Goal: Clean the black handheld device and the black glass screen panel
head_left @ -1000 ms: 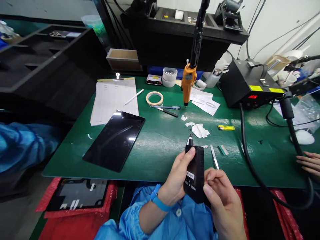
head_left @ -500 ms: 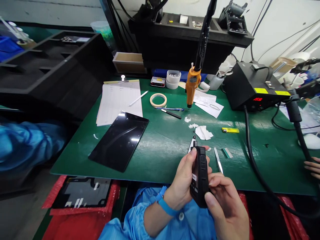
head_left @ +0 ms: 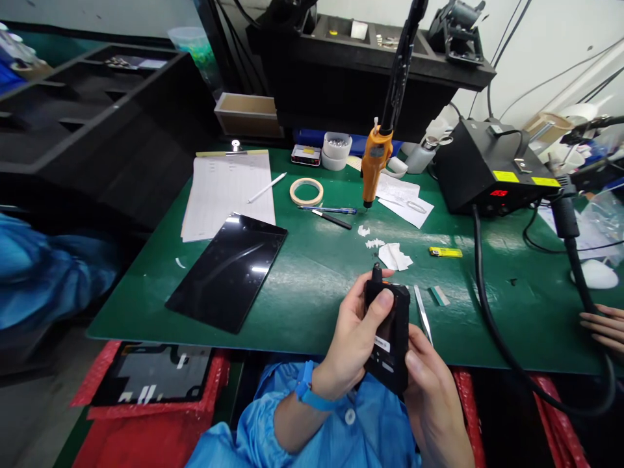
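Observation:
My left hand (head_left: 348,335) is wrapped round a black two-way radio (head_left: 390,354), its thumb pressed on the front. A short stub antenna stands at the radio's top, and a white barcode label (head_left: 381,342) shows on the front. At the radio's lower right edge, my right hand (head_left: 431,383) grips it with the thumb in front; its other fingers are partly hidden behind. Tweezers (head_left: 423,314) lie just beyond my right hand, next to a small green-and-white piece (head_left: 439,296). Torn white paper (head_left: 394,257) rests past the antenna.
A dark glass panel (head_left: 229,273) lies left, near a clipboard with papers (head_left: 229,192). An orange electric screwdriver (head_left: 375,166) hangs over the green table. Tape (head_left: 306,192), pens and a yellow lighter (head_left: 445,252) lie about. Right: a black station (head_left: 482,169), its thick cable, and another person's hand (head_left: 604,328).
The radio has turned from its side so its front faces me again. My right hand has closed in on its edge. The view has shifted slightly.

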The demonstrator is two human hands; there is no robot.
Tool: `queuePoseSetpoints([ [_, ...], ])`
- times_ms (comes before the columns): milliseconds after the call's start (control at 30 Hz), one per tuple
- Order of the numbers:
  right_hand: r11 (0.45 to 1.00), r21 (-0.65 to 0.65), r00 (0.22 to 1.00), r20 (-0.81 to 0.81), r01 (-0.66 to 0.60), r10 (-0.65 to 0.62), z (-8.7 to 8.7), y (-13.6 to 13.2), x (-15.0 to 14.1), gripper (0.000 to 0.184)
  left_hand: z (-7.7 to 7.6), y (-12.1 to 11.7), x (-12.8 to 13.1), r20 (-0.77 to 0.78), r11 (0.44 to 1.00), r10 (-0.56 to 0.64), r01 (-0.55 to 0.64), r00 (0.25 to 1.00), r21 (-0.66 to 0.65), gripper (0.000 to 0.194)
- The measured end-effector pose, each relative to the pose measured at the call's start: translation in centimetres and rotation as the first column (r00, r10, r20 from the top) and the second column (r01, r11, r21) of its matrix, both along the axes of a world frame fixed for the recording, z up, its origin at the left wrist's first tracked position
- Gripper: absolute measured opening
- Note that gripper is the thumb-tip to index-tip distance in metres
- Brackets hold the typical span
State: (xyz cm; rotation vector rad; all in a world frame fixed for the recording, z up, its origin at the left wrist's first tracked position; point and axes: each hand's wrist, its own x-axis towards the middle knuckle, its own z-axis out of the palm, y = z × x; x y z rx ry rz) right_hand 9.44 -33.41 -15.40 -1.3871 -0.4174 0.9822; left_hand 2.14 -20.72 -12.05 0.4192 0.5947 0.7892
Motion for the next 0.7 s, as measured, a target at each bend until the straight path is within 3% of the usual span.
queuePoseSetpoints([
  [233, 0.997, 0.006, 0.986, -0.147, -0.073, 0.073, 0.0, 0.3, -0.3, 0.051, 0.1, 0.2, -0.2, -0.046, 0.998, -0.017, 0.019, 0.999, 0.051, 0.065],
  [367, 0.999, 0.018, 0.991, -0.125, -0.050, 0.052, 0.2, 0.5, -0.1, 0.052, 0.1, 0.3, -0.3, -0.057, 0.998, -0.017, 0.021, 0.998, 0.065, 0.065],
  [533, 0.995, -0.010, 0.985, -0.138, -0.104, 0.102, 1.7, 1.3, 0.1, 0.057, -0.1, 0.1, -0.2, -0.091, 0.993, -0.008, 0.019, 0.996, 0.119, 0.064],
  [700, 0.999, 0.007, 0.995, -0.097, -0.031, 0.032, 1.9, 1.3, -0.3, 0.050, -0.3, 0.0, 0.2, -0.111, 0.986, 0.007, 0.012, 0.994, 0.169, 0.060],
])
